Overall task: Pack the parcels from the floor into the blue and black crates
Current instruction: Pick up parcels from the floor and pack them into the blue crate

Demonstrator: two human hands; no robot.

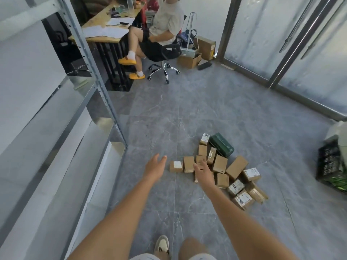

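Several small brown cardboard parcels (220,164) lie in a loose cluster on the grey tiled floor, with a dark green parcel (221,144) at the far end. My left hand (155,167) reaches out with fingers spread, empty, just left of a labelled parcel (176,166). Over the near edge of the cluster my right hand (203,172) stretches forward, fingers straight, holding nothing. A black crate (330,166) with parcels inside stands at the right edge, partly cut off. No blue crate is in view.
A metal shelving rack (105,102) runs along the left. A person sits on a wheeled office chair (163,51) at a desk in the back. Cardboard boxes (189,60) stand near the glass doors (281,44) on the right.
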